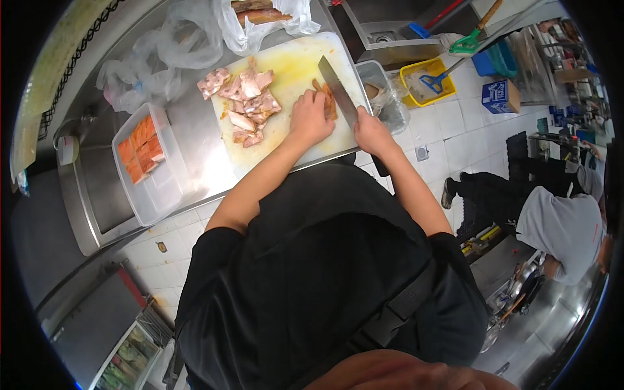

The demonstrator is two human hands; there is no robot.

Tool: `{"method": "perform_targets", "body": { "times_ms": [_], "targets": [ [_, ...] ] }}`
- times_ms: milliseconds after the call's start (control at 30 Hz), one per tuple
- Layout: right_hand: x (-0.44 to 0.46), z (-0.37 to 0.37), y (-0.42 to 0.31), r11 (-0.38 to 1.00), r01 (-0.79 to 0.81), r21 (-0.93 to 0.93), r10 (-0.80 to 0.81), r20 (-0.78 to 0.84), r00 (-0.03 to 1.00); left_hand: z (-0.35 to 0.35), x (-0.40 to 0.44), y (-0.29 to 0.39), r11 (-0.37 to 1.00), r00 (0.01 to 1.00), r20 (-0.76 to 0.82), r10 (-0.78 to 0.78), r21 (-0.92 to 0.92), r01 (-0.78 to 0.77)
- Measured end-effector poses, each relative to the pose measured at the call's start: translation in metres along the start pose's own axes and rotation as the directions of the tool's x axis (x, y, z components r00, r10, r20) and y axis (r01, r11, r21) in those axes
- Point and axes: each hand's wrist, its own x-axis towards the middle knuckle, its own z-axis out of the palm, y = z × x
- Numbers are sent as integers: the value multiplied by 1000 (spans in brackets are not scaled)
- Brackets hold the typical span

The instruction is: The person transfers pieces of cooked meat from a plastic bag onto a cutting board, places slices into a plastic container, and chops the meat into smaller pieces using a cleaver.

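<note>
A long-bladed knife [338, 90] is in my right hand [374, 133], its blade over the right part of a white cutting board [296, 62]. My left hand [311, 118] has its fingers bent down on a brown piece of meat [329, 104], just left of the blade. The fingers partly cover that piece. Several chunks of pale pink meat [250, 97] lie in a loose pile on the left half of the board.
Left of the board, a clear plastic container [170, 185] holds orange-pink pieces [140, 151]. Plastic bags [188, 39] lie behind. A clear bin [394, 110] and yellow bucket [430, 97] stand at right. Another person [559, 214] bends over at far right.
</note>
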Motion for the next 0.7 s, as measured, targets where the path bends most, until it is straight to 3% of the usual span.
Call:
{"method": "perform_targets", "body": {
  "times_ms": [133, 233, 367, 433, 467, 533, 567, 633, 667, 700],
  "targets": [
    [-9, 0, 6, 997, 14, 82, -9, -69, 998, -5, -7, -18, 993, 1000, 7, -16, -114, 16],
    [-18, -4, 11, 991, 9, 130, 9, -137, 991, -10, -7, -4, 985, 987, -35, -158, -79, 155],
    [-17, -9, 17, 994, 39, 104, -21, -167, 986, -7, 10, -11, 986, 984, 53, -169, 0, 170],
    [-18, -18, 13, 994, 41, 99, -23, -169, 985, -14, 10, -28, 989, 977, 155, 143, -68, -134],
    [-22, -17, 12, 994, 35, 99, -18, -163, 986, -15, 4, -33, 990, 977, 167, 133, -68, -124],
    [-21, -14, 13, 995, 63, 76, -50, -159, 986, -23, -2, -35, 990, 969, -203, 143, 48, -136],
    [-20, -13, 14, 994, 95, 45, -86, -168, 982, -25, -8, -33, 990, 970, -196, 141, 49, -134],
    [-23, -12, 9, 998, 64, 27, -61, -108, 992, -28, -19, -28, 990, 982, -140, -127, -74, 118],
    [-23, -11, 6, 999, 37, 4, -36, -51, 998, -22, -20, -29, 990, 982, -139, -127, -73, 118],
    [-22, -9, 4, 999, 37, 4, -37, -49, 998, -15, -20, -28, 976, 988, -77, -130, -184, 115]
  ]
}}
